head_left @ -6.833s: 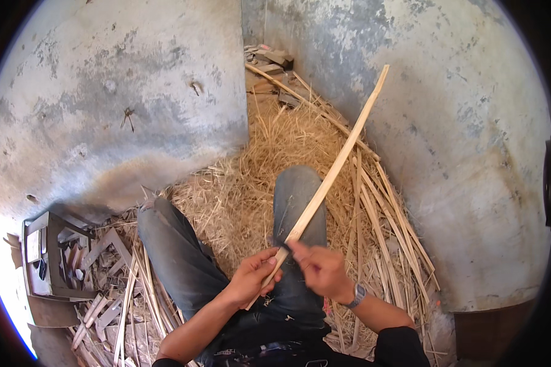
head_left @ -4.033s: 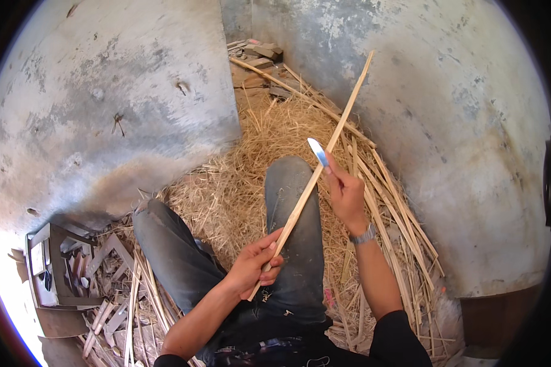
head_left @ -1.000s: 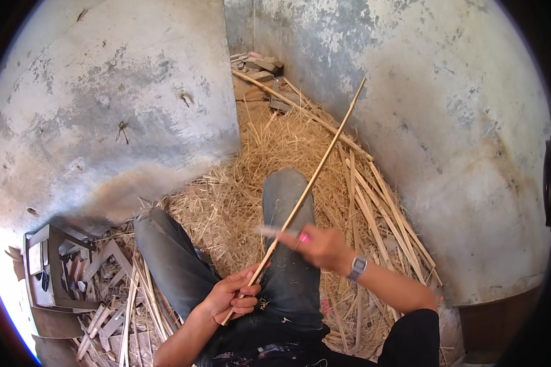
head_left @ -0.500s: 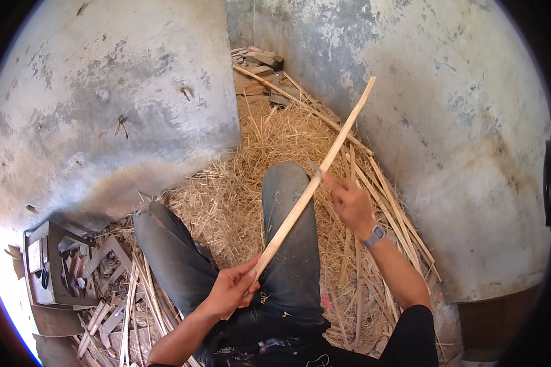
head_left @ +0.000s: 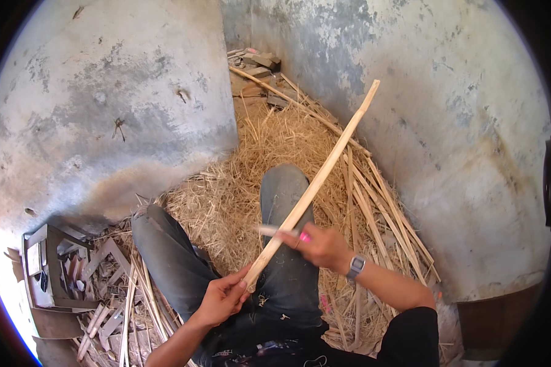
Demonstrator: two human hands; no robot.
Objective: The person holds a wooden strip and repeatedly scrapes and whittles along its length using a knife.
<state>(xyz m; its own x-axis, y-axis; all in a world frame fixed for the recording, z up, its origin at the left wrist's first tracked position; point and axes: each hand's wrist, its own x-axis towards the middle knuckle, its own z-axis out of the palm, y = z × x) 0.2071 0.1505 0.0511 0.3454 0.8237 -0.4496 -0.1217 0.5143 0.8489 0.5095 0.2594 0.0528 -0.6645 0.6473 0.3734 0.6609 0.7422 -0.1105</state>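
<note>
Here the strip is slanted over the right leg, its far end pointed toward the right-hand wall. Its near end is pinched in the left hand, while the knife is gripped in the right hand, its blurred blade set across the wood. For clean shaving, it seems, the blade is best laid shallow, pressure spread evenly, and the pinching fingers held clear of its path; whether wood is being bitten cannot be told.

Strip matt, smooth-looking wood; wall rough; trousers cloth.
</note>
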